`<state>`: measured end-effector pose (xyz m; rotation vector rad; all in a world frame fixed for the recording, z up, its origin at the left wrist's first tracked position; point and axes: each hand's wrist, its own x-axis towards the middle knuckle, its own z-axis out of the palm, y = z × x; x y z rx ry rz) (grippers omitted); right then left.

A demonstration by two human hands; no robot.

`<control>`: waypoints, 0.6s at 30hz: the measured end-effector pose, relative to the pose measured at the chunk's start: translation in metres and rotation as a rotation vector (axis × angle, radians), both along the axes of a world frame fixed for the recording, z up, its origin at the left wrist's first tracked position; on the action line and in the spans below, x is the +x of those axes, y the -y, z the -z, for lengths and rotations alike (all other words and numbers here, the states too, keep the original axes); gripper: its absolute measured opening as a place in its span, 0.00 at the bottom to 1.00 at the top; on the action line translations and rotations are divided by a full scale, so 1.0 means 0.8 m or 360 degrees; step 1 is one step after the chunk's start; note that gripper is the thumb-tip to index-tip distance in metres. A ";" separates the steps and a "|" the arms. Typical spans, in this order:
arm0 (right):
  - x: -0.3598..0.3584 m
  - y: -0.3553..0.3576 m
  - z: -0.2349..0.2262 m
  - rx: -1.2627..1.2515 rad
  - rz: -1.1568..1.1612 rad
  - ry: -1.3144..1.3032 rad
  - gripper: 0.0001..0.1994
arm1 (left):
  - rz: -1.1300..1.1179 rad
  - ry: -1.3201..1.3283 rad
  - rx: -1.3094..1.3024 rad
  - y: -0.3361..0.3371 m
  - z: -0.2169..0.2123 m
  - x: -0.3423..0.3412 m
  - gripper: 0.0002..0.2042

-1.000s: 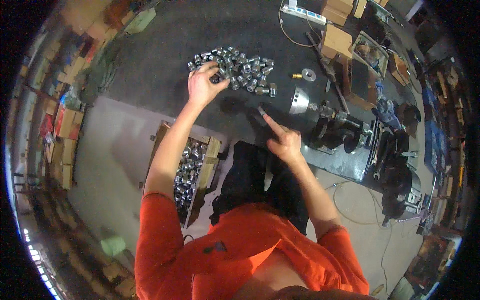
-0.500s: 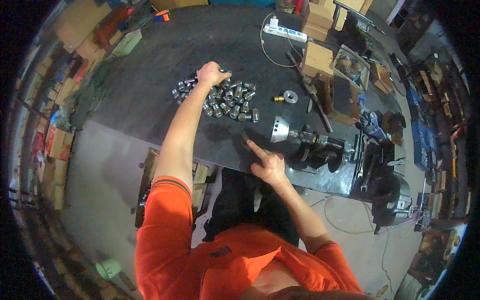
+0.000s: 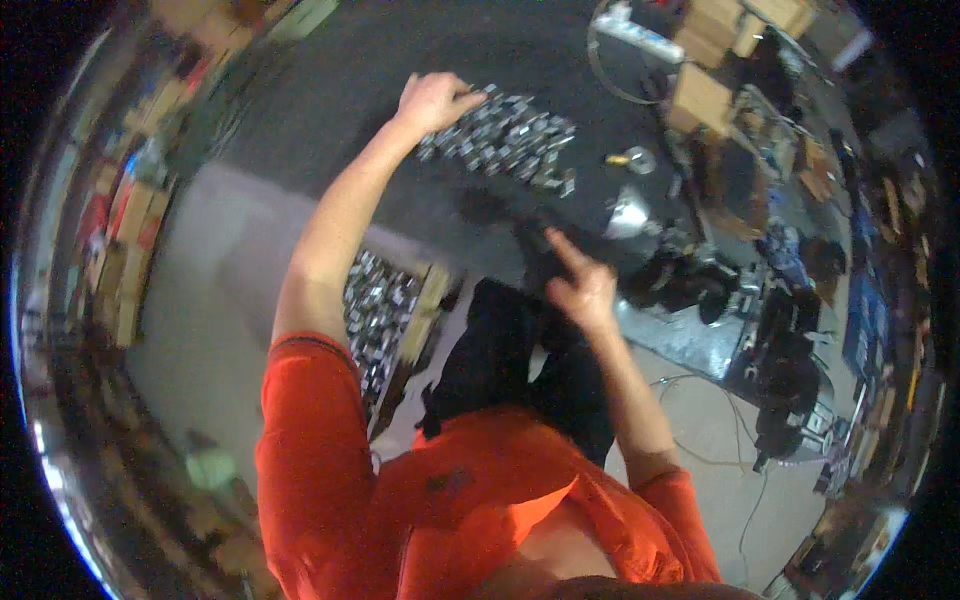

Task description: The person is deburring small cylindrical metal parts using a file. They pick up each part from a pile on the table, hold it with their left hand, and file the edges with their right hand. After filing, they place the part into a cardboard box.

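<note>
A spread of short silver metal fittings [image 3: 510,140], blurred by motion, lies on the dark tabletop. My left hand [image 3: 433,104] is at its far left edge, thumb reaching right to the nearest fittings. The other fingers are partly turned away and blurred, so I cannot make out whether they grip one. My right hand [image 3: 583,290] hovers near the table's front edge, to the right of my legs. Its index finger stretches out away from me, the thumb stands apart, and no object shows in it. More silver fittings fill a wooden crate [image 3: 432,300] below the table edge.
Right of the fittings lie a brass piece beside a metal ring [image 3: 641,160] and a silver cone-shaped part [image 3: 628,212]. Dark tooling and cardboard boxes [image 3: 700,98] crowd the table's right side. A white power strip [image 3: 640,38] lies at the back. Shelves line both sides.
The view has tilted down and shifted, bringing the crate's fittings into sight. My left hand has moved left relative to the fittings, from their far side to their left edge. My right hand keeps its pose.
</note>
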<state>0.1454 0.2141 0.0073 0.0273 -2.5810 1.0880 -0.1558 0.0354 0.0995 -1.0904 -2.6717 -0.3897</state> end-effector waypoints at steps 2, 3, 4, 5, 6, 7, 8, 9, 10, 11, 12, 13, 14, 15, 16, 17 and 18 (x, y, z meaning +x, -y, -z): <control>0.003 0.000 -0.009 0.0028 0.0044 0.0168 0.36 | -0.0221 0.0111 -0.0162 0.053 -0.020 0.043 0.21; 0.002 0.002 -0.011 -0.0052 0.0065 0.0126 0.35 | -0.0304 0.0120 -0.0178 0.082 -0.026 0.066 0.19; 0.004 0.005 -0.014 -0.0027 0.0093 0.0168 0.35 | -0.0272 0.0097 0.0060 0.118 -0.012 0.087 0.17; 0.003 0.010 -0.021 0.0001 0.0109 0.0198 0.35 | -0.0251 0.0055 0.0302 0.163 0.006 0.111 0.15; 0.003 0.014 -0.025 0.0045 0.0127 0.0253 0.35 | -0.0296 0.0188 0.0473 0.200 0.026 0.132 0.12; 0.002 0.016 -0.025 0.0060 0.0146 0.0232 0.35 | -0.0332 0.0320 0.0648 0.236 0.048 0.155 0.09; 0.001 0.018 -0.024 0.0076 0.0170 0.0210 0.35 | -0.0457 0.0557 0.0576 0.269 0.074 0.177 0.08; 0.001 0.018 -0.024 0.0070 0.0166 0.0220 0.35 | -0.0575 0.0798 0.0508 0.297 0.098 0.197 0.10; 0.001 0.016 -0.024 0.0067 0.0169 0.0231 0.35 | -0.0635 0.0911 0.0289 0.316 0.116 0.213 0.11; 0.001 0.015 -0.025 0.0063 0.0175 0.0241 0.35 | -0.0691 0.1021 0.0066 0.331 0.132 0.224 0.13; 0.001 0.016 -0.023 0.0093 0.0188 0.0158 0.35 | -0.0681 0.1018 0.0070 0.342 0.154 0.227 0.14; 0.001 0.016 -0.022 0.0106 0.0188 0.0162 0.35 | -0.0672 0.1015 0.0074 0.349 0.178 0.229 0.14; 0.001 0.017 -0.024 0.0123 0.0191 0.0165 0.34 | -0.0699 0.1058 0.0095 0.343 0.185 0.229 0.15; 0.001 0.017 -0.024 0.0139 0.0196 0.0170 0.34 | -0.0794 0.1050 -0.0008 0.339 0.189 0.224 0.15; 0.001 0.018 -0.024 0.0144 0.0186 0.0178 0.34 | -0.0886 0.1042 -0.0112 0.327 0.195 0.218 0.15; 0.003 0.016 -0.023 0.0158 0.0197 0.0187 0.34 | -0.0955 0.1032 -0.0213 0.303 0.194 0.212 0.16; 0.003 0.016 -0.022 0.0165 0.0193 0.0194 0.34 | -0.0972 0.0996 -0.0206 0.288 0.192 0.211 0.20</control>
